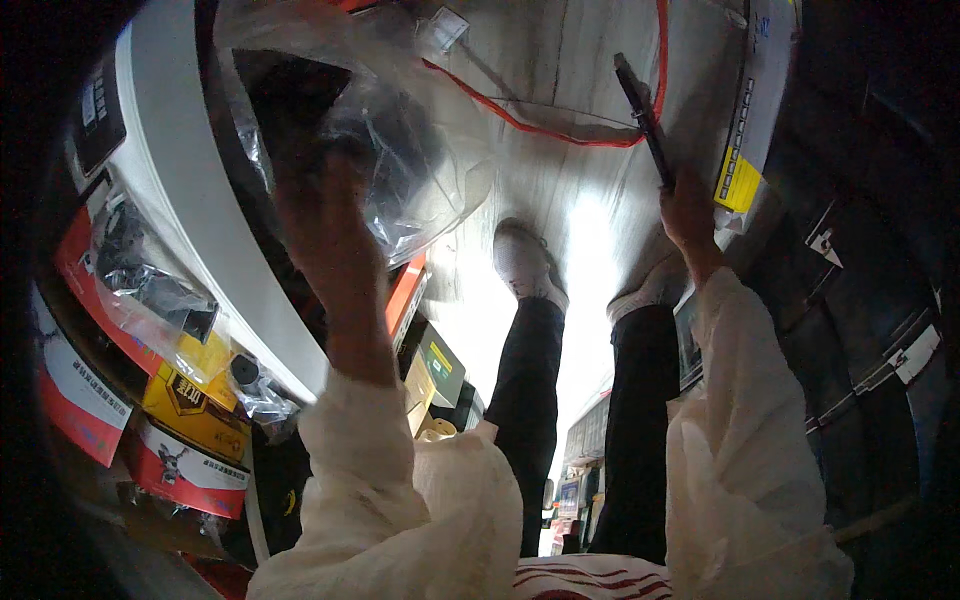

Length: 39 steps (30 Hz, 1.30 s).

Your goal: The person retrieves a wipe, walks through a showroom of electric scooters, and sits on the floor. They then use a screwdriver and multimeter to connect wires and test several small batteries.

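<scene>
Rod [646, 124]: one, slim, dark, far right of centre, over the floor [560, 45]; near end in the right hand [690, 215], far end free, pointing far and slightly left; kind not clear

Right hand: fingers closed around the near end of the rod; white sleeve behind

Handling, rod (judged): light, stiff, likely smooth; little risk of breaking, some of twisting in a loose grip; best held at the near end, as now, or at mid-length for balance

Bag [410, 150]: one, large, clear plastic, far left, creased; dark thing [290, 85] seen in or behind it, which cannot be told

Left hand [330, 200]: over the near left part of the bag, blurred and in shadow; cannot tell whether the fingers grip the plastic

Handling, bag (judged): very light, limp, slippery, easily torn; best taken by a gathered fold, not a single layer

Cord [515, 120]: red, thin, looped on the floor between bag and rod; crosses behind the rod in view, contact uncertain

Box [745, 125]: long, pale, yellow patch at its near end, far right, just beyond the right hand

Panel [200, 180]: white, curved in view, left of the left hand

Packs [190, 465]: red, white and yellow, near left, beyond the panel

Shoes [522, 262]: pale pair, centre, between the hands
</scene>
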{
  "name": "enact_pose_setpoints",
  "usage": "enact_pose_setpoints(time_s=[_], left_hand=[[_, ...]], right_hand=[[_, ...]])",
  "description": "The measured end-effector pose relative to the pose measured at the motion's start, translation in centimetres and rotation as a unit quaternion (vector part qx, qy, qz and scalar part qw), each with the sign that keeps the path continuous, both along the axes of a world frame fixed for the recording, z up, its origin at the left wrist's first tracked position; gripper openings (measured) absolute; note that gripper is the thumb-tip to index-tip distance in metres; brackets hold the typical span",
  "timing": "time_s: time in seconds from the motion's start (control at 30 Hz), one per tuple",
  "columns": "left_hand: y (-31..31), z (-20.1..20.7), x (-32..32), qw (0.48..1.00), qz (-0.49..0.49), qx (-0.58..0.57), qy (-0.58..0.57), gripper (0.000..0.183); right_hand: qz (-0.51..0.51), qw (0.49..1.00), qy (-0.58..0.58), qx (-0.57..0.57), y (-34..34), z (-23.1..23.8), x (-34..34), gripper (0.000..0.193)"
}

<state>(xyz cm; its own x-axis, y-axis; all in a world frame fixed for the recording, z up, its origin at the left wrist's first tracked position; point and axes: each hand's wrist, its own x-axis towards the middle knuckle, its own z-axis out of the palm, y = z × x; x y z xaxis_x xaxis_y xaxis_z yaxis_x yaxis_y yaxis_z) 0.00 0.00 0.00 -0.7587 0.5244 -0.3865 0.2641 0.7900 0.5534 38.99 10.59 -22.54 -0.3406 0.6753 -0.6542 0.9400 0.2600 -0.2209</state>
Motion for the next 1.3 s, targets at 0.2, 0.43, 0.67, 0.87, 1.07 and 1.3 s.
enact_pose_setpoints(time_s=[0.2,0.43,0.67,0.87,1.07,1.3], left_hand=[[-4.2,-3.6,1.4,0.963,-0.185,-0.114,0.162,0.098],[-7.5,-3.3,6.4,0.894,-0.292,-0.255,0.222,0.09],[-9.9,-4.3,4.9,0.914,-0.256,-0.159,0.272,0.031],[-11.5,-3.4,5.3,0.947,-0.167,-0.145,0.234,0.03],[-11.6,-2.3,4.5,0.991,-0.046,0.011,0.126,0.027],[2.7,-1.5,-5.6,0.797,-0.395,-0.379,0.255,0.037]], right_hand=[[-0.14,0.888,0.303,-0.317,0.0,5.9,0.6,0.026],[0.002,0.883,0.188,-0.43,3.3,24.0,-8.2,0.027],[0.243,0.844,0.32,-0.355,2.9,23.1,-23.9,0.032],[0.039,0.891,0.443,-0.092,0.5,24.8,-35.8,0.046],[-0.154,0.875,0.448,0.095,-3.4,18.9,-27.8,0.072],[-0.219,0.697,0.52,-0.444,-4.1,20.9,-22.4,0.044]])
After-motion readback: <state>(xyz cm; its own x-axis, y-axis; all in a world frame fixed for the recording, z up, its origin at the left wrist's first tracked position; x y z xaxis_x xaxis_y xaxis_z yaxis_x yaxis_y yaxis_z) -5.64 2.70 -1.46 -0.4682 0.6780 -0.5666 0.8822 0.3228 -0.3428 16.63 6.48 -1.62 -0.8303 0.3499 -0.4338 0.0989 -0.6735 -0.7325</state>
